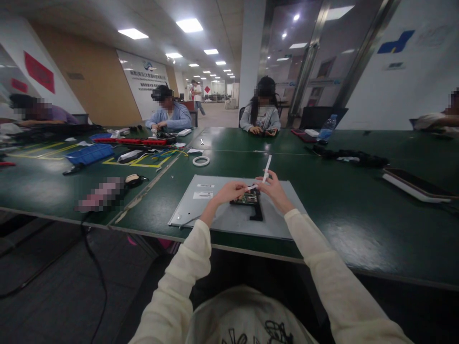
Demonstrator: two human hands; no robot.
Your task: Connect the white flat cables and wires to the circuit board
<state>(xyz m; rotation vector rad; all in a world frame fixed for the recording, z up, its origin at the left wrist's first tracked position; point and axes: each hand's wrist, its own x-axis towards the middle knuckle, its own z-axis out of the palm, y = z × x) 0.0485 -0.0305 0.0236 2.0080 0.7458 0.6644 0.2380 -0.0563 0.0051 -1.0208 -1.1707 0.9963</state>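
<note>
A grey metal panel [215, 210] lies flat on the green table before me, with white labels at its upper left. On it rests a black bracket with a circuit board [245, 198]. Above the board, my left hand [232, 191] pinches the near end of a white strip [267, 167]. My right hand [274, 190] is closed on the same strip, which sticks up beyond its fingers. Whether the short piece between the hands and the upright part are one strip is too small to tell.
A white ring roll [201, 161] lies beyond the panel on the green table [344, 229]. To the left are a blue tray [89, 154], wires and a pouch. At right sit a bottle [327, 128] and a white-edged device [416, 186]. People sit across the table.
</note>
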